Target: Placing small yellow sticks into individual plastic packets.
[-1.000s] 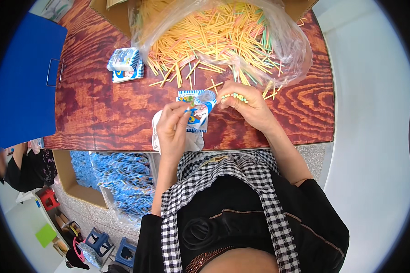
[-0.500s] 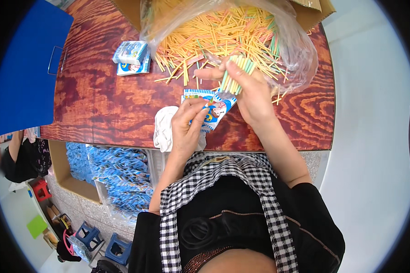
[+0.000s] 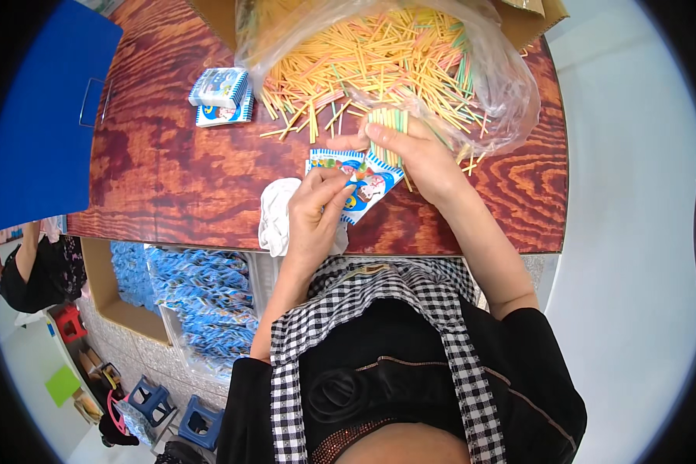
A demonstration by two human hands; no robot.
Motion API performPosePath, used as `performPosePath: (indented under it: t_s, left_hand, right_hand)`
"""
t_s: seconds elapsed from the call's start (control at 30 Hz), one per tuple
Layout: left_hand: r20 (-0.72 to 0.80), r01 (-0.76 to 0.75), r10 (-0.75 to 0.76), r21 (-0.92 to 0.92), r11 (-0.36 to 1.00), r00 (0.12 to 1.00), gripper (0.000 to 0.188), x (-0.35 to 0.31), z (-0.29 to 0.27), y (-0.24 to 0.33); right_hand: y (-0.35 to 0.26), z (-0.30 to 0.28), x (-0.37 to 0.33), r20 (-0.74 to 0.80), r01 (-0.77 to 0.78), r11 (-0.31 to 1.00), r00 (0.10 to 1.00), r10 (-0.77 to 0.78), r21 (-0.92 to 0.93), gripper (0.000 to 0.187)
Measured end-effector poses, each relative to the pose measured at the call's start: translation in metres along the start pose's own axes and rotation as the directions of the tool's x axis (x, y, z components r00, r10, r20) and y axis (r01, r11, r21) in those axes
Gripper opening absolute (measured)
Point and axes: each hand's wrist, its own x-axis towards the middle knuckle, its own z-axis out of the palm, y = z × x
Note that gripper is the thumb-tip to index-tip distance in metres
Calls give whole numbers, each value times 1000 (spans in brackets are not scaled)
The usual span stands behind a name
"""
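From the person's head, a wide fisheye looks down on the near table [image 3: 170,174]

passable: between stacked packets [image 3: 220,94] and cloth [image 3: 275,220]; blocking ahead: stick pile [image 3: 356,66]

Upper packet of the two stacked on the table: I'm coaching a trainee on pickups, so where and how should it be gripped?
Probably best pinched at its left end, from the left: the upper packet lies on the lower packet, its left end seeming to jut slightly past it, while the bag sits close on the right.
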Motion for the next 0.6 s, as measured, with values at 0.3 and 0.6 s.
performPosePath:
  t_s: [0.3,0.6]
  left_hand:
    - [-85,-91,77,-176,980,993,16,-2,11,-10]
    - [-238,-204,168,-139,969,957,16,4,14,-3]
  right_hand:
    - [10,3,6,172,-16,936,984,-48,351,31]
    - [-14,9,-1,141,245,970,959,-244,15,42]
